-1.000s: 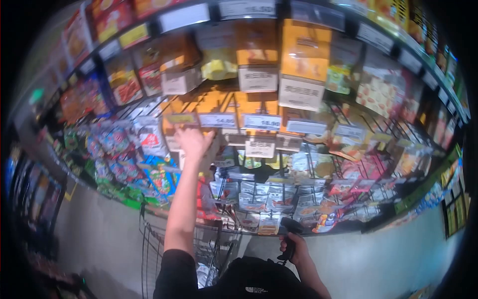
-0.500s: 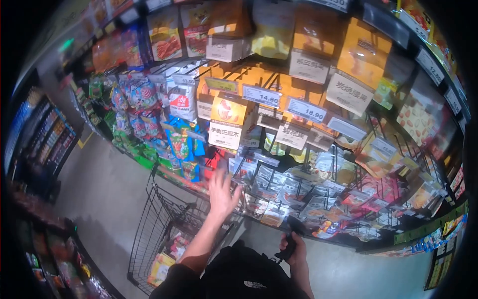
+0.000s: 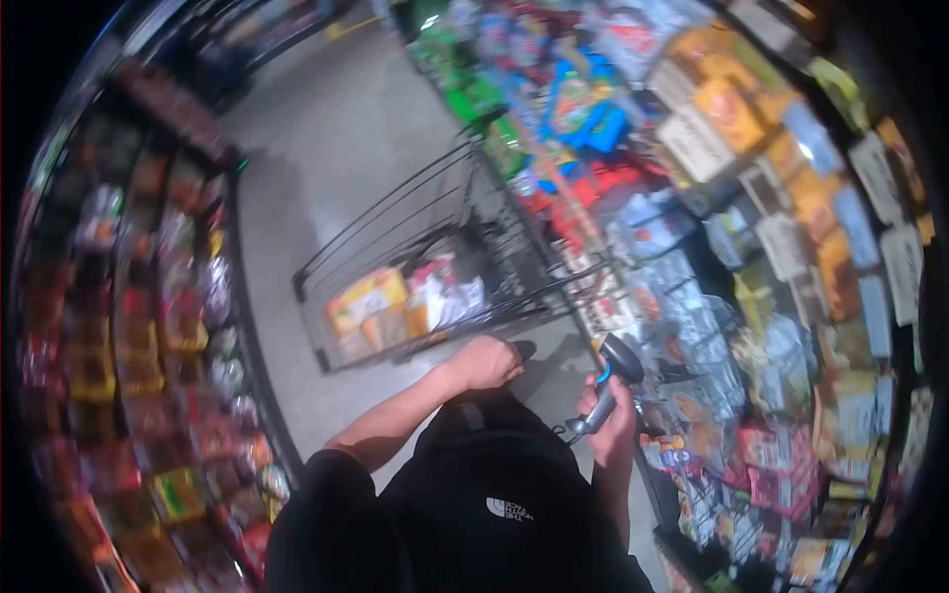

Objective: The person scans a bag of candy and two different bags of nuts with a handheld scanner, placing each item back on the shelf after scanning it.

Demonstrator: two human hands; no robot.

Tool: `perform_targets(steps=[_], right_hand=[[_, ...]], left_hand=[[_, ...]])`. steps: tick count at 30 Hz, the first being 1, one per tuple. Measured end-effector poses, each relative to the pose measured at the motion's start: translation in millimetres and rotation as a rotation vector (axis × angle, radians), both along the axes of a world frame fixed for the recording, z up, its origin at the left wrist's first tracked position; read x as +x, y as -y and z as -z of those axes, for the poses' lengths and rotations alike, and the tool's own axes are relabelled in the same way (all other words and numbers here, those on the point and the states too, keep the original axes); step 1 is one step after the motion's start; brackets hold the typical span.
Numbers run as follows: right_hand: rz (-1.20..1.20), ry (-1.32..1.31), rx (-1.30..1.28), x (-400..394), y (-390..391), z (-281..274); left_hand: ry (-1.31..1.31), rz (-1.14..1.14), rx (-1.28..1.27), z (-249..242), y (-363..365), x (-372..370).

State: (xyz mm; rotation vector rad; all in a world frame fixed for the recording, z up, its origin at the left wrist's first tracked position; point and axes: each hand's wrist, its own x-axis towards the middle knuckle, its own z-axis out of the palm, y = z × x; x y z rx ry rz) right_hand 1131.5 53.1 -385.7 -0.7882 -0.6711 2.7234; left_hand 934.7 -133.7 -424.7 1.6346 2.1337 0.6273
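My left hand (image 3: 486,363) is closed in a fist at the near side of the shopping cart (image 3: 331,368). A dark rounded end of the cart handle (image 3: 527,350) sticks out past its fingers. Inside the cart's wire basket lie yellow packages (image 3: 371,299) and a white and pink bag (image 3: 450,296). My right hand (image 3: 617,420) is wrapped around the grip of a grey and black barcode scanner (image 3: 599,403) with a blue accent. The scanner's head points up, close to the shelf front.
Along the right runs a shelf with hanging snack bags (image 3: 727,114) and price tags. Another shelf with packaged goods (image 3: 138,356) lines the left. Grey floor (image 3: 287,198) stretches between them. Much is blurred by motion.
The view has turned towards the cart and aisle. My left hand, spread before the snack shelf earlier, has come down to the cart and closed. My right hand still holds the barcode scanner.
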Motion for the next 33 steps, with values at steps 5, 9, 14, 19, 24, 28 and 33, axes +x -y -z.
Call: perform_targets(steps=[5,9,14,19,24,28,33], right_hand=[[-0.181,-0.032,-0.096,-13,26,8],[-0.236,-0.017,-0.042,-18,44,0],[-0.162,-0.006,-0.007,-21,48,1],[-0.002,0.007,0.034,-31,64,4],[0.088,0.096,0.082,-49,91,-10],[0.124,0.158,0.158,-57,106,-18],[0.095,0.133,0.106,-71,112,-9]], left_hand=[[0.118,-0.416,-0.182,12,108,42],[0.19,-0.878,-0.101,27,173,33],[0.472,-1.318,0.046,87,230,-63],[0.595,-1.399,-0.234,196,256,-135],[0.819,-1.294,-0.209,234,232,-128],[0.616,-1.353,-0.535,355,231,-130],[0.957,-1.352,-0.28,237,193,-133]])
